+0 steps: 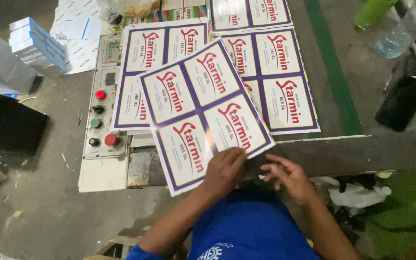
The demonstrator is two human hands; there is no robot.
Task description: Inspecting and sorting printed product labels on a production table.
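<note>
My left hand [226,168] pinches the near edge of a glossy printed sheet [203,108] carrying four white labels framed in purple with red lettering. The sheet is tilted and lies over other sheets of the same print. My right hand [287,174] hovers just to the right of the sheet's near corner, fingers spread, holding nothing. A stack of like sheets [140,77] lies beneath on the left, and another [278,77] on the right.
A control panel [103,110] with red, green and black buttons sits left of the sheets. Blue-and-white boxes [37,45] are stacked at the far left. A clear plastic bottle [400,29] and a black phone [403,102] lie to the right beyond a green floor stripe [335,72].
</note>
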